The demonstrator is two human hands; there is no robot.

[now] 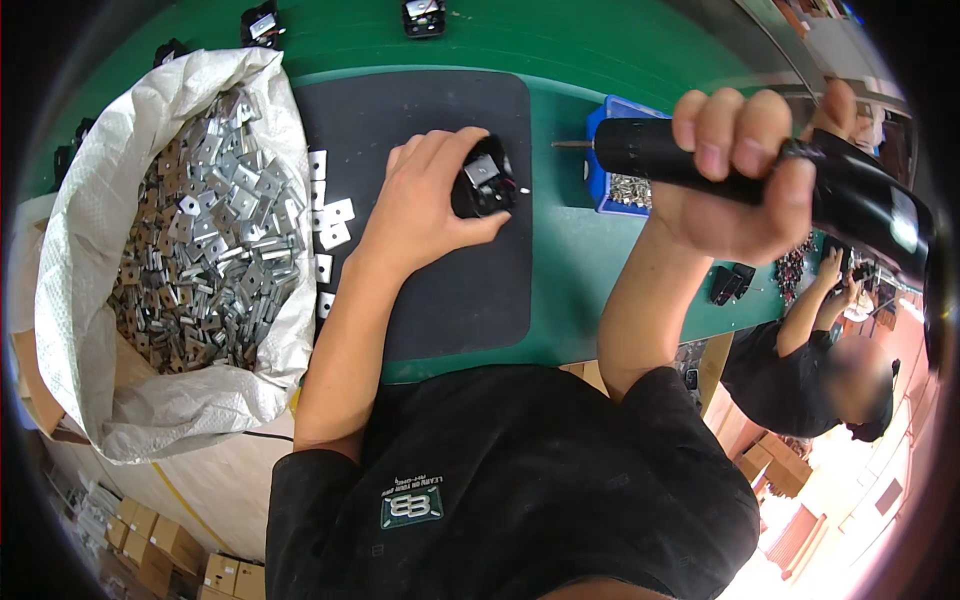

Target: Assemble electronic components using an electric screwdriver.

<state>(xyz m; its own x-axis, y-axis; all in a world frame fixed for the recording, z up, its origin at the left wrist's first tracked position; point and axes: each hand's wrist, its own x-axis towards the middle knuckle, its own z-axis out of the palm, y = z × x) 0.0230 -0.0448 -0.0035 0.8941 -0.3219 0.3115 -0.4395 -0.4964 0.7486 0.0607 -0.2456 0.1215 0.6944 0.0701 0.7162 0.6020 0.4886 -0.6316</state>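
The left hand (425, 190) is pinching a black housing (492, 197) while, to its right, the right hand (740, 175) is gripping a power screwdriver (638, 149), bit (573, 144) pointing leftward.

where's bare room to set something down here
Bare: the dark grey mat between left forearm and its right edge, nearer than the black housing; the green tabletop between mat and blue bin. Crowded: the mat's left side, with holed metal plates beside the white sack.

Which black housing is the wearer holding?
The housing over the dark mat, in the left grip; the others lie off the mat, not held by the wearer.
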